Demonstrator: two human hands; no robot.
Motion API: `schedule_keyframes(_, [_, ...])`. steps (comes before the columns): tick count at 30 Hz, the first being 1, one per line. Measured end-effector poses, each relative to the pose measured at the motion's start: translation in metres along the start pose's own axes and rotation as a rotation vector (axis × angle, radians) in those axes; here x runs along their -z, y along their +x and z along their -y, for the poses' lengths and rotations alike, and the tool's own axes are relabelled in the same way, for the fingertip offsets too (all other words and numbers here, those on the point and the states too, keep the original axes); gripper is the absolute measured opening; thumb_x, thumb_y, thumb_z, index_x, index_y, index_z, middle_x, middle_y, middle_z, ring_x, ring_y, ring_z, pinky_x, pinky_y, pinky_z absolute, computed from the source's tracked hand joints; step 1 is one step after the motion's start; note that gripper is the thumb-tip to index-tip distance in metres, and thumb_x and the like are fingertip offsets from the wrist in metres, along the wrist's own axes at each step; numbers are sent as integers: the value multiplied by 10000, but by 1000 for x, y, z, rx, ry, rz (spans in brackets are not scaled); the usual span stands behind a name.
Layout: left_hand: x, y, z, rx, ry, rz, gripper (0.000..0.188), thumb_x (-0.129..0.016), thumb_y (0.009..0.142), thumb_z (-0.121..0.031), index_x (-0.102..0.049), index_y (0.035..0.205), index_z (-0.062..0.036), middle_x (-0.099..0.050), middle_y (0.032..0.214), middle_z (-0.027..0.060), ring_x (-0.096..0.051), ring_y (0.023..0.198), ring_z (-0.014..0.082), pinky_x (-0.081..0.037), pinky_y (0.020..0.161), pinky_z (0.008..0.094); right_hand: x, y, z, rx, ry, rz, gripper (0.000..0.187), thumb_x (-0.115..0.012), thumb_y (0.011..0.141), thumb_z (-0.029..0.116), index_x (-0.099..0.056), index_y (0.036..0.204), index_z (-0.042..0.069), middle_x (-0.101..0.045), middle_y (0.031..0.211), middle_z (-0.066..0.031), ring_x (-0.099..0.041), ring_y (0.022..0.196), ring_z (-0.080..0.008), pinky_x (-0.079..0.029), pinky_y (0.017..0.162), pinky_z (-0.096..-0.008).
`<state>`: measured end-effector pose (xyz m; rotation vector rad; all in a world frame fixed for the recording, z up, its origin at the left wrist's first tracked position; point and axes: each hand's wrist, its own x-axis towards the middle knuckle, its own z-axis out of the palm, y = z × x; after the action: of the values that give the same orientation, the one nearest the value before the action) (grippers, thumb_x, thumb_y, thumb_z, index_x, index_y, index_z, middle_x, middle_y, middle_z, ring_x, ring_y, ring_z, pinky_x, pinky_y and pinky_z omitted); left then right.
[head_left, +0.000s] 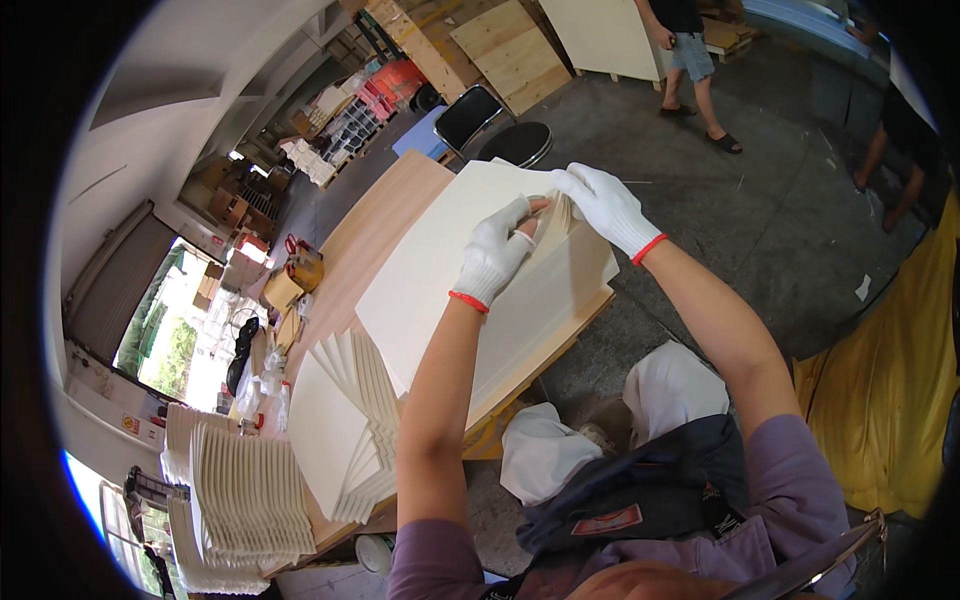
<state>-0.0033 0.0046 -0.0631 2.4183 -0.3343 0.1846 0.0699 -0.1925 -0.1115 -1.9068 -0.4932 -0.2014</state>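
Observation:
A large stack of cream sheets (440, 275) lies on the table in front of me, with one corner bent up into a layered fan of edges. My left hand (495, 250), in a white knitted glove with bare fingertips showing, closes its thumb and fingers on the lifted edges. At the far right corner my right hand (606, 208), in a white glove with a red cuff, holds the same sheets from the outer side. Its fingertips are partly hidden behind the corner. Closer to me on the left lie fanned cream sheets (335, 420).
Thick piles of cream sheets (245, 490) stand at the table's near left end. Bags and tools, including red-handled scissors (292, 243), lie along the left side. A black chair (520, 143) stands beyond the table. A person (690, 60) walks at the back; another stands far right. Yellow cloth (880, 390) hangs at right.

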Motion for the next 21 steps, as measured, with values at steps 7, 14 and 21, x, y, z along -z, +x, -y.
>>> schedule_keyframes(7, [-4, 4, 5, -21, 14, -19, 438, -751, 928, -179, -674, 1336, -41, -743, 1183, 120, -677, 1086, 182, -515, 973, 326, -6, -1, -8, 22, 26, -54, 575, -389, 1058, 573, -623, 1007, 51, -663, 868, -196, -656, 888, -408, -483, 797, -482])
schedule_keyframes(14, [-10, 5, 12, -68, -177, -92, 388, -704, 960, -169, -680, 1326, -44, -740, 1201, 132, -666, 1122, 185, -501, 997, 319, -6, -4, -5, 16, 37, -36, 579, -385, 1066, 582, -622, 1028, 56, -670, 905, -204, -656, 918, -416, -481, 804, -491])
schedule_keyframes(21, [-5, -1, -8, -14, 30, -41, 337, -702, 967, -116, -707, 1304, -99, -683, 947, 64, -610, 883, 140, -511, 841, 297, -7, -4, -8, 52, -14, -78, 563, -391, 1072, 571, -604, 1040, 50, -669, 947, -230, -642, 953, -448, -476, 799, -507])
